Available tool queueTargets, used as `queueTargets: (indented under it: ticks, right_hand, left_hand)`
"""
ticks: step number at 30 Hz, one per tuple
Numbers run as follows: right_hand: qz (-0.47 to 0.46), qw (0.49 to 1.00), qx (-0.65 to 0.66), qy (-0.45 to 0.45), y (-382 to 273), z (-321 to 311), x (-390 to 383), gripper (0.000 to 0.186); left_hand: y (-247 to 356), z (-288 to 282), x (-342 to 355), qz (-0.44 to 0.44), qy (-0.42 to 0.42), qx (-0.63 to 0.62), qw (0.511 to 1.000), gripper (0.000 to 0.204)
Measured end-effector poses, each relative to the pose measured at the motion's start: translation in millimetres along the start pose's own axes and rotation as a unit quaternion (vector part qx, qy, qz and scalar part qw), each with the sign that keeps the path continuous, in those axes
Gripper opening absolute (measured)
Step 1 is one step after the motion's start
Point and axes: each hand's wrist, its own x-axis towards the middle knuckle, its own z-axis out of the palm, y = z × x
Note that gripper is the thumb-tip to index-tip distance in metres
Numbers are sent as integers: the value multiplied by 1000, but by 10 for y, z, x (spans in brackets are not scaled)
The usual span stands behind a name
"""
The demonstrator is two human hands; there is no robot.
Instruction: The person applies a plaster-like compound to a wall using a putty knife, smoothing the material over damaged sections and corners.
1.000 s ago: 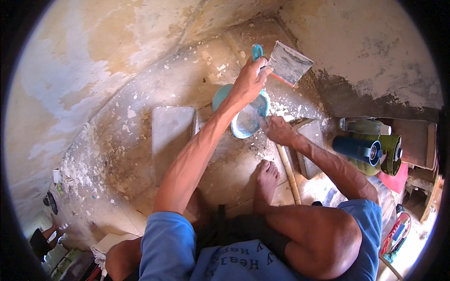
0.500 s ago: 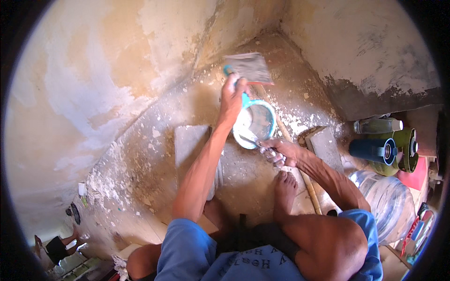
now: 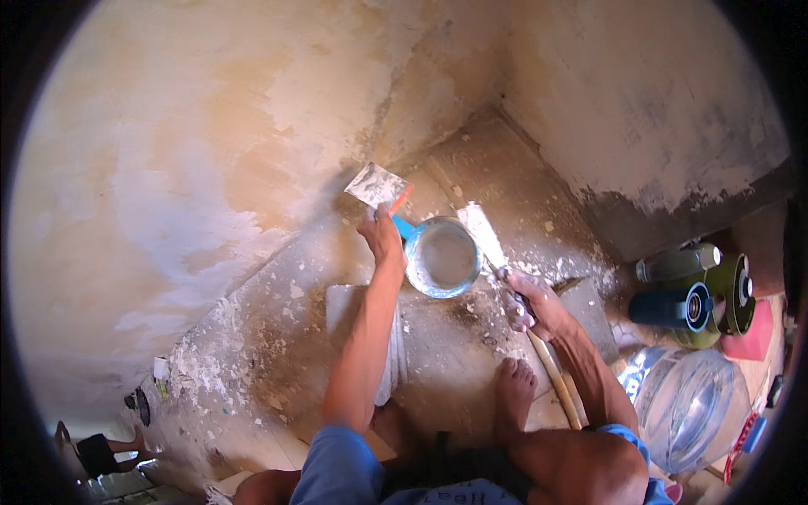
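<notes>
Putty knife point(image 3: 482, 233), white-coated, is gripped in the right hand point(image 3: 535, 303) beside the blue dipper point(image 3: 439, 291) at frame centre; the left hand point(image 3: 383, 237) clasps dipper handle point(image 3: 404, 227) and rectangular scraper point(image 3: 375, 185). Scooping seems the step; the next move likely calls for steadiness.

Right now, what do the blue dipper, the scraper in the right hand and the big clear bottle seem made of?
The dipper: probably plastic, smooth and evenly blue where it isn't smeared white. The scraper: its blade may be metal, being thin and flat, but it is coated white, which hides the finish. The bottle: likely clear plastic, glossy, with rings and bright highlights.
</notes>
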Motion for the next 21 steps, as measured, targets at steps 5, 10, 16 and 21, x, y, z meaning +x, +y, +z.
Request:
queueTargets:
  ticks: [5,10,16,21]
  right_hand:
    - [-99,986,-137,7,-197,-122,-20,29]
    - [-235,917,-319,44,-682,65,9,46]
    - [-289,775,-559,52,-1102,93,185,36]
    - [-469,594,-654,16,-1041,64,450,24]
  left_hand:
    - [244,-411,-242,237,-112,38,964,24]
    - [517,-639,-629,82,-301,-135,940,24]
    - [682,-677,-896,-4,-404,-236,884,27]
    - [843,-756,-1022,-56,-442,-230,865,28]
